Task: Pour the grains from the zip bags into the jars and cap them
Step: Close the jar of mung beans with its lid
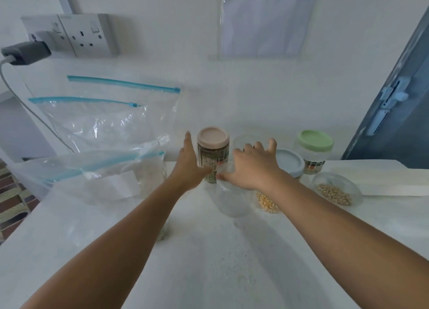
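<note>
Both hands are out over the white counter [209, 262] now, flanking the pink-lidded jar [213, 153]: it stands capped and looks filled with greenish grain, so by my reckoning that one is finished. The left hand [189, 163] lies flat-fingered along its side, grip released, touching or just beside it. The right hand [253, 167] spreads over an uncapped clear jar [232, 199], fingers loosely splayed, grasping nothing that I can make out. A green-lidded jar [313, 152] at the back is capped too; a blue lid [289, 164] sits near it. Still open: a jar of yellow kernels [267, 202] and a container of tan grain [335, 190]. Zip bags [104, 127] lie slack at left, mostly emptied. The pink-lidded jar's label is too blurred to read.
</note>
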Demonstrator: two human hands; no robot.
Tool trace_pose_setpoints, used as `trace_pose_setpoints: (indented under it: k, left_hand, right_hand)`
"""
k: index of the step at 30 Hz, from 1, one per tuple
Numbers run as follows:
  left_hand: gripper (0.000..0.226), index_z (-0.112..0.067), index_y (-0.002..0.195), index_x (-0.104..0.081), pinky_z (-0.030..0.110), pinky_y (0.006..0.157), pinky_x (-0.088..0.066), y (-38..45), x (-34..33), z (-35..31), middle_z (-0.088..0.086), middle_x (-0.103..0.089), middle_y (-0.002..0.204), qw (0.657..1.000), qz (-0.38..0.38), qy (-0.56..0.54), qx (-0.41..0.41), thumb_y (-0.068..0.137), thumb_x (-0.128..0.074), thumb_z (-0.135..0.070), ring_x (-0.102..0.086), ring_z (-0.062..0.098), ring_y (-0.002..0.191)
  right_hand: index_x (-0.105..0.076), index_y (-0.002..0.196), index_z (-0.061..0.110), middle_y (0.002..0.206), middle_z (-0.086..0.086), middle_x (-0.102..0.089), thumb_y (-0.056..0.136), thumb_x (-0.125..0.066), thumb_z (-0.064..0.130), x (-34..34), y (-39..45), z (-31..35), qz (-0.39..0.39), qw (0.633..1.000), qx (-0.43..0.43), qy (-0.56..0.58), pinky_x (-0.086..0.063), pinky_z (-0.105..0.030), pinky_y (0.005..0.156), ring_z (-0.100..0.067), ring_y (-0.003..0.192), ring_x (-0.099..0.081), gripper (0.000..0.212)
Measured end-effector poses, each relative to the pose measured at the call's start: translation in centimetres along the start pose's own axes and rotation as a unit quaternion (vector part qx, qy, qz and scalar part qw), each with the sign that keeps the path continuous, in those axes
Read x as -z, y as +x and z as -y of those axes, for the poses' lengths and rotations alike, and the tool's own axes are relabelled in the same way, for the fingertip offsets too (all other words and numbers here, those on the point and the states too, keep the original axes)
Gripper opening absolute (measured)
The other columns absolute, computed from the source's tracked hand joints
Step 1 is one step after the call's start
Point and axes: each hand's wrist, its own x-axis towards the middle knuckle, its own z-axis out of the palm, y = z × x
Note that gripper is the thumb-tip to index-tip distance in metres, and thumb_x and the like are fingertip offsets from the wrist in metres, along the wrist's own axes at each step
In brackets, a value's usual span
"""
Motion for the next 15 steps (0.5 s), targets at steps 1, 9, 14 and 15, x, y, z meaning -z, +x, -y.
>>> trace_pose_setpoints:
  k: [1, 9, 14, 15]
  left_hand:
    - [0.129, -0.033, 0.165, 0.009, 0.054, 0.119, -0.039, -1.0, -0.3, 0.5, 0.011, -0.021, 0.169, 1.0, -0.015, 0.007, -0.003, 0.082, -0.087, -0.016, -0.033, 0.032, 0.152]
    - [0.126, -0.044, 0.159, -0.015, 0.025, 0.1, -0.046, -9.3, -1.4, 1.4, -0.005, -0.036, 0.157, 0.994, 0.106, 0.033, -0.014, 0.066, -0.098, -0.031, -0.041, 0.019, 0.14]
    - [0.126, -0.048, 0.152, -0.023, 0.014, 0.095, -0.047, -13.2, -2.2, 2.1, -0.031, -0.047, 0.132, 0.995, 0.07, -0.071, 0.016, 0.058, -0.103, -0.024, -0.048, -0.007, 0.122]
    - [0.126, -0.048, 0.152, -0.026, 0.02, 0.098, -0.049, -13.7, -2.4, 2.5, -0.028, -0.048, 0.134, 0.994, 0.066, -0.082, 0.02, 0.056, -0.104, -0.025, -0.049, -0.006, 0.123]
  right_hand:
    - [-0.058, 0.13, 0.023, 0.127, -0.007, -0.06, 0.083, -0.033, 0.092, -0.1, -0.7, -0.3, 0.015, 1.0, 0.012, -0.011, -0.008, -0.064, 0.114, -0.033, 0.131, -0.044, 0.088]
    - [-0.057, 0.138, 0.027, 0.134, -0.005, -0.063, 0.077, -0.041, 0.095, -0.9, -4.5, 0.2, 0.008, 0.996, 0.092, -0.001, 0.002, -0.071, 0.116, -0.032, 0.138, -0.044, 0.093]
    - [-0.053, 0.131, 0.025, 0.134, -0.002, -0.06, 0.067, -0.051, 0.096, -1.6, -7.0, 1.3, -0.001, 0.989, 0.128, 0.074, -0.017, -0.064, 0.114, -0.029, 0.131, -0.048, 0.096]
    - [-0.052, 0.129, 0.024, 0.133, -0.001, -0.06, 0.066, -0.053, 0.095, -1.7, -7.3, 1.3, 0.002, 0.987, 0.136, 0.085, -0.018, -0.062, 0.113, -0.028, 0.13, -0.049, 0.095]
